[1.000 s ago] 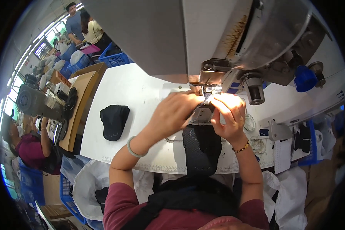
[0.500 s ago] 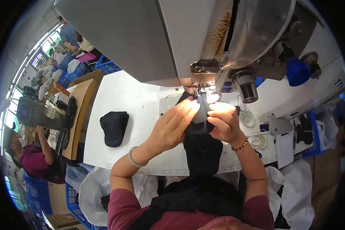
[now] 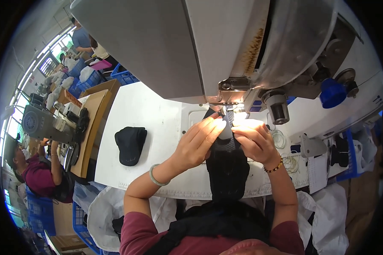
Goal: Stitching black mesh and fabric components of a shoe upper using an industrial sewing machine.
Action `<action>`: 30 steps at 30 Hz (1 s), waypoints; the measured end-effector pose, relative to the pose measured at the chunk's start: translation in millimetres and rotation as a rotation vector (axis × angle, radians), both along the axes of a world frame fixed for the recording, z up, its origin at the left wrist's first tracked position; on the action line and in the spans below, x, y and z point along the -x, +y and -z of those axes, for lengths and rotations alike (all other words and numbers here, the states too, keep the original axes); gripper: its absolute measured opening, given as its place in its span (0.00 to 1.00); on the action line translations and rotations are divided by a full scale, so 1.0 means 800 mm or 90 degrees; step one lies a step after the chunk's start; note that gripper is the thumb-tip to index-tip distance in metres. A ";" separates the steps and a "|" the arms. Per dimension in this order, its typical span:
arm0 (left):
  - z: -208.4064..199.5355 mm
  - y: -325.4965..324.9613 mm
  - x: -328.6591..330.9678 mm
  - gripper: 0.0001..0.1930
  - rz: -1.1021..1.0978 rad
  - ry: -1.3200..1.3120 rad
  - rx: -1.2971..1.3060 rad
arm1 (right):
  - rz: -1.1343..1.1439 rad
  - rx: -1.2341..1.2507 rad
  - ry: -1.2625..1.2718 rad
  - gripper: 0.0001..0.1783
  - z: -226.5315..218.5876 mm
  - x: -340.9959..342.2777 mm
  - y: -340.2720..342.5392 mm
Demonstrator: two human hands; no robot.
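White curved worktable (image 3: pixel 155 121) sat under a big grey sewing machine (image 3: pixel 144 46). Long black fabric piece (image 3: pixel 228 178) ran from beneath the machine to the near table edge. Left hand (image 3: pixel 198 142) and right hand (image 3: pixel 256 141) held its far part, grips narrow. Rounded black cloth piece (image 3: pixel 130 145) lay well left.

1. Sewing machine casing (image 3: pixel 153 46): smooth grey, painted-looking, with a low sheen.
2. Curved guard (image 3: pixel 300 46): clear, glossy plastic.
3. Black fabric piece (image 3: pixel 228 176): matt, soft-looking cloth.
4. Tabletop (image 3: pixel 161 110): smooth, white, laminate-like.
5. Round knob (image 3: pixel 332 93): shiny blue plastic.
6. Bangle (image 3: pixel 156 176): smooth, polished, pale green.
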State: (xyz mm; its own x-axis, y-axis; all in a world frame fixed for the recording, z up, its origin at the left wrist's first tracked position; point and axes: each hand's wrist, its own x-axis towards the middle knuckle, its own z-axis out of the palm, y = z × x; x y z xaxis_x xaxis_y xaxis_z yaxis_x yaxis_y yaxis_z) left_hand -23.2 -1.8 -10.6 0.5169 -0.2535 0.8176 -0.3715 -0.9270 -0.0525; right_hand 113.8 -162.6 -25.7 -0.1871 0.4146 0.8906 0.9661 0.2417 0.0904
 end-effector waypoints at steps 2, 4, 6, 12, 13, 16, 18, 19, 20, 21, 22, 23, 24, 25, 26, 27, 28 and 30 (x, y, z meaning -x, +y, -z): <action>0.001 0.001 -0.002 0.22 -0.001 0.004 0.006 | 0.014 -0.005 -0.006 0.12 -0.003 -0.001 -0.001; 0.002 0.002 -0.004 0.22 -0.002 0.004 0.015 | 0.038 0.011 0.005 0.10 -0.005 -0.001 -0.001; 0.003 0.004 -0.006 0.22 0.000 0.005 0.019 | 0.039 0.032 0.018 0.12 -0.005 -0.001 -0.002; 0.007 0.016 -0.018 0.21 0.010 -0.026 0.028 | 0.057 0.091 0.058 0.14 -0.006 -0.001 -0.001; 0.008 0.018 -0.021 0.21 0.011 -0.023 0.028 | 0.070 0.101 0.063 0.14 -0.007 -0.001 -0.001; 0.015 0.027 -0.030 0.21 0.028 -0.047 0.049 | 0.095 0.102 0.078 0.14 -0.010 0.002 0.002; 0.020 0.033 -0.034 0.22 0.053 -0.048 0.101 | 0.119 0.112 0.075 0.15 -0.011 0.006 0.004; 0.022 0.035 -0.036 0.22 0.052 -0.050 0.102 | 0.134 0.110 0.072 0.15 -0.012 0.008 0.005; 0.024 0.037 -0.038 0.22 0.040 -0.048 0.109 | 0.145 0.121 0.072 0.15 -0.012 0.008 0.007; 0.025 0.038 -0.039 0.22 0.029 -0.045 0.116 | 0.142 0.095 0.088 0.15 -0.011 0.009 0.009; 0.027 0.037 -0.040 0.22 0.032 -0.044 0.116 | 0.147 0.086 0.113 0.16 -0.010 0.010 0.009; 0.027 0.038 -0.040 0.22 0.020 -0.048 0.113 | 0.145 0.067 0.107 0.16 -0.009 0.010 0.010; 0.028 0.037 -0.039 0.22 0.005 -0.055 0.115 | 0.167 0.066 0.095 0.16 -0.008 0.012 0.010; 0.027 0.036 -0.037 0.22 0.007 -0.051 0.109 | 0.187 0.066 0.082 0.16 -0.006 0.014 0.011; 0.026 0.036 -0.034 0.21 0.000 -0.017 0.142 | 0.187 0.065 0.082 0.16 -0.005 0.017 0.011; 0.024 0.037 -0.031 0.19 -0.011 0.024 0.170 | 0.201 0.048 0.076 0.16 -0.004 0.019 0.012; 0.019 0.043 -0.027 0.18 0.020 0.055 0.199 | 0.213 0.032 0.070 0.16 -0.003 0.020 0.013; 0.006 0.058 -0.022 0.17 0.095 0.142 0.284 | 0.213 0.027 0.070 0.16 -0.004 0.023 0.013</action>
State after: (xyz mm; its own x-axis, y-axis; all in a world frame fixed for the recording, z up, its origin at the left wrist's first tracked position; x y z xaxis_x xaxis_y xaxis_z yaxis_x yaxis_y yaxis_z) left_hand -5.4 44.9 -15.7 0.6756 0.0109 0.7371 -0.4582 -0.7771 0.4315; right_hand 95.7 -152.0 -22.8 0.0612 0.4734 0.8787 0.9958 -0.0887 -0.0216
